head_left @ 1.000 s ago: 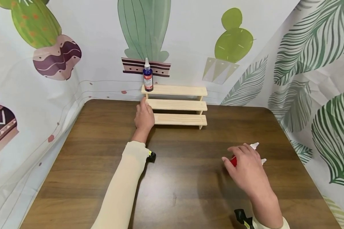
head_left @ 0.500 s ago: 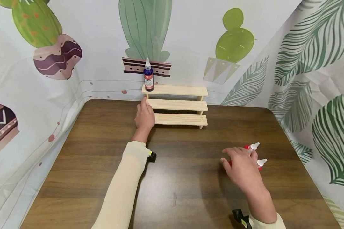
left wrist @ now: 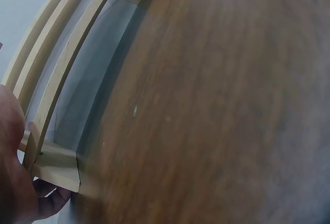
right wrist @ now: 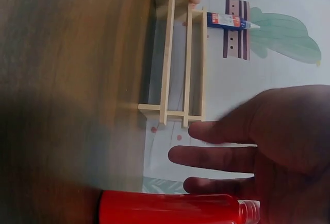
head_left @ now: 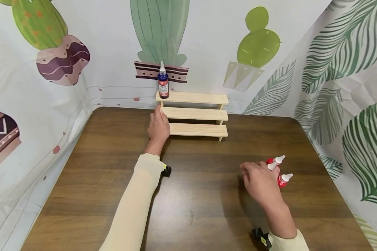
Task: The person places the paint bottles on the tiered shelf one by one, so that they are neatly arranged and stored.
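A: Pale wood first: we log a three-tier wooden rack (head_left: 193, 113) at the far side of the brown table (head_left: 201, 209). A blue bottle (head_left: 163, 87) with a pointed white tip stands upright on the top tier, at its left end.

B: And the hands?

A: Left hand (head_left: 158, 126): at the rack's left end, fingers curled round the end panel; we read that as a grip. Right hand (head_left: 262, 183): nearer and to the right, by the red bottles (head_left: 282, 182). In the right wrist view its visible fingers are straight and apart, with nothing between them.

B: Touching a bottle?

A: We cannot tell. That view has one red bottle (right wrist: 170, 208) upright on the table, just beside the fingers, its top out of sight. From the head, the hand covers part of the group; we count three white nozzles (head_left: 286, 177).

B: Progress, then?

A: Our judgement: early. Done: one bottle on the rack, the blue one. Left, as we read it: the red ones, all off the rack, on the right of the table.

B: And the lower tiers?

A: We see no bottle on either; the left hand hides their left ends.
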`<act>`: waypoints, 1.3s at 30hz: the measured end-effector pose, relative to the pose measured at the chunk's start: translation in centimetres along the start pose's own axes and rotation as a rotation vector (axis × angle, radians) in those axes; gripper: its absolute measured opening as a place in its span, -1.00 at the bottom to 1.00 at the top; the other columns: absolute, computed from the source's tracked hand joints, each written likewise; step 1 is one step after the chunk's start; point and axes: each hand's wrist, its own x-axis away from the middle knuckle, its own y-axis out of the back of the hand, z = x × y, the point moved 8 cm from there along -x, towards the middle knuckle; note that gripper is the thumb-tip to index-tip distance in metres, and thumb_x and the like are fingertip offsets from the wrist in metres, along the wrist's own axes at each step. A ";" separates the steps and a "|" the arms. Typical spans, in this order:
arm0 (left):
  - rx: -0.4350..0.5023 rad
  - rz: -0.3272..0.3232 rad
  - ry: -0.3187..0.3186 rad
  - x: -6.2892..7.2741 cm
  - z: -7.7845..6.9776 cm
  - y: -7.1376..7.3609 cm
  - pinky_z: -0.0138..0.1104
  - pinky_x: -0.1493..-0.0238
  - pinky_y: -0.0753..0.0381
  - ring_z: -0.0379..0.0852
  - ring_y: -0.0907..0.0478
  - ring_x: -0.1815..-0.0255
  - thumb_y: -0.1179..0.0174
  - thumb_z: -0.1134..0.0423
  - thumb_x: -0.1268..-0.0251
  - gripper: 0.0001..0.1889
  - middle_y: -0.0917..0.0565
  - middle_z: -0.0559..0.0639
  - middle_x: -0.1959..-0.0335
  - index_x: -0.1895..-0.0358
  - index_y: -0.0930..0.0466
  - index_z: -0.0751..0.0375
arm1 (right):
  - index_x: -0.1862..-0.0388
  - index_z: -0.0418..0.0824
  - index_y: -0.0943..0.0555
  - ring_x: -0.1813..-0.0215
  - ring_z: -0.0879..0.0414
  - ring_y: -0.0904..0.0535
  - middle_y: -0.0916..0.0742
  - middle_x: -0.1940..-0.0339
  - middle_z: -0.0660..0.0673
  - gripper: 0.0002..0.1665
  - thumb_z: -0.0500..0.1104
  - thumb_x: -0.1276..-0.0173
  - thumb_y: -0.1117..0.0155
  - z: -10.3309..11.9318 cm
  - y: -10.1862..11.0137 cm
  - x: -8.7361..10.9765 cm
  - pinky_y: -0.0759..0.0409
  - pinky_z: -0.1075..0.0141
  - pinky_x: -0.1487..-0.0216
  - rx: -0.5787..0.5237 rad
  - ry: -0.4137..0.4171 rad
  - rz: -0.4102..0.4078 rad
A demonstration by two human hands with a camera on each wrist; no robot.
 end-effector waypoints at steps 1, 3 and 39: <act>-0.001 0.001 0.000 0.0 0.0 0.0 0.34 0.08 -0.60 0.41 -0.61 -0.06 0.45 -0.09 -0.75 -0.46 -0.51 0.33 -0.22 -0.64 -0.14 -0.19 | 0.02 -0.20 -0.79 -0.05 -0.30 -0.67 -0.87 0.06 -0.24 -0.75 -0.30 -0.38 -0.29 0.0 0.0 0.0 -0.28 -0.46 -0.09 0.010 0.002 -0.006; -0.004 0.003 0.005 0.0 0.0 0.1 0.34 0.08 -0.60 0.40 -0.61 -0.06 0.46 -0.10 -0.76 -0.46 -0.50 0.32 -0.22 -0.64 -0.13 -0.20 | 0.02 -0.19 -0.79 -0.03 -0.28 -0.68 -0.87 0.06 -0.26 -0.70 -0.35 -0.36 -0.23 0.2 -0.1 -0.1 -0.32 -0.45 -0.07 0.027 0.009 -0.016; 0.000 0.017 0.009 0.2 -0.2 0.2 0.34 0.05 -0.60 0.41 -0.61 -0.09 0.44 -0.07 -0.76 -0.47 -0.50 0.33 -0.24 -0.65 -0.12 -0.21 | 0.11 -0.32 -0.73 -0.14 -0.22 -0.58 -0.80 0.01 -0.28 -0.70 -0.50 -0.30 -0.13 1.0 2.0 -1.3 -0.27 -0.08 -0.07 -0.351 0.044 -0.377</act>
